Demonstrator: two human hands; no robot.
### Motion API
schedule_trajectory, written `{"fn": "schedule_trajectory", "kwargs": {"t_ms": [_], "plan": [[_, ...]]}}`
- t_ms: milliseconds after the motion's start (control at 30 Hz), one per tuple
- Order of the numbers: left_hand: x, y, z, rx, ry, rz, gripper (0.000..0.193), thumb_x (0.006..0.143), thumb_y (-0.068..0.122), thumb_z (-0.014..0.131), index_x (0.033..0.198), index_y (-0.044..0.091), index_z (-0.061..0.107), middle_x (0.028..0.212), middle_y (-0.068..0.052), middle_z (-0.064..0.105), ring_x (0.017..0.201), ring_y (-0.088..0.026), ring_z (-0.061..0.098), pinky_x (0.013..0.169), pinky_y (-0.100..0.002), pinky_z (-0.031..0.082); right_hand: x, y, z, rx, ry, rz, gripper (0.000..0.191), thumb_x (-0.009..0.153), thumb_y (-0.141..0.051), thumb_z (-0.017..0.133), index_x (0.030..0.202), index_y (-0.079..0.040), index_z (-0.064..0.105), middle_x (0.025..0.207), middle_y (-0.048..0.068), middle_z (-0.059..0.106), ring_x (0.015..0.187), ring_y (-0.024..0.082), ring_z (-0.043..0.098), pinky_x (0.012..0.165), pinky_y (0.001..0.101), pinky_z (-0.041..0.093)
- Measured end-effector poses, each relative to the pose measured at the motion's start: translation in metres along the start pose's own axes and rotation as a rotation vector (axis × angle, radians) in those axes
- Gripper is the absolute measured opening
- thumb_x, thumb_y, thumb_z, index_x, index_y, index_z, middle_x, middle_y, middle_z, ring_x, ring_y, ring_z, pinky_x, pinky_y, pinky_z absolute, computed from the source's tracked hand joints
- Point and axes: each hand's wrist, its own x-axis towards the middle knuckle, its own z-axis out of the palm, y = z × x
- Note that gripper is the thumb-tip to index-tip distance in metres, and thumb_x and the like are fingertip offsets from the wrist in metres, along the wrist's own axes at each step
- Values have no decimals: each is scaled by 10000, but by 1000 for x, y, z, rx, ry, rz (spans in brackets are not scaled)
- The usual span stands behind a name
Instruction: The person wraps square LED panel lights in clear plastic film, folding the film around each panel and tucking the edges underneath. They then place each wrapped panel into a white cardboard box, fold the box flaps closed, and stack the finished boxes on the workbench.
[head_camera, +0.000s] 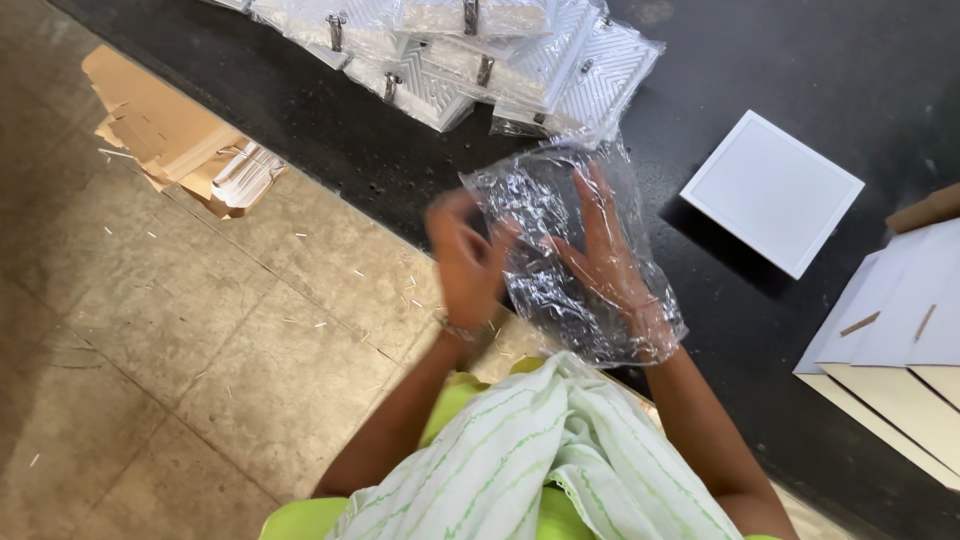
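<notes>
Plastic bag (560, 250), clear and crinkled, hangs over the edge of the black table (800, 60), drawn over the right hand (610, 255) like a glove, its fingers spread flat inside. The left hand (465, 260) (blurred) pinches the bag's near edge from outside, just beside the right. Beyond the bag lie bagged white patterned pieces (480, 50); a white square panel (772, 192) lies to the right, apart.

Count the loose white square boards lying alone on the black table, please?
1: a white square board lies alone at right. A stack of boards sits at the right edge; more may be hidden.
</notes>
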Motion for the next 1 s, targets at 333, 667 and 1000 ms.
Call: {"fn": "schedule_trajectory", "kwargs": {"t_ms": [333,667,1000], "plan": [[148,-136,-5,-39,-4,99,222,893,249,815,932,38,760,796,-9,746,725,-102,656,707,-262,534,-29,3,24,-261,-26,83,1191,679,-605,826,1601,-154,220,1664,204,170,1520,432,190,1210,575,233],[108,-50,-14,341,76,419,482,911,233,844,1292,61,605,1285,-158,594,1117,-323,595,944,-438,483,-91,10,-11,-278,-41,189,728,769,-379,843,1394,-96,600,1477,223,498,1347,415,484,1115,487,380],[-39,-7,66,837,-628,711,807,765,202,708,1498,8,429,1565,-245,397,1465,-418,329,1185,-593,196,-92,79,-99,-540,384,396,382,944,-79,705,1313,-12,629,1300,181,655,1222,360,608,1045,439,475]]}}
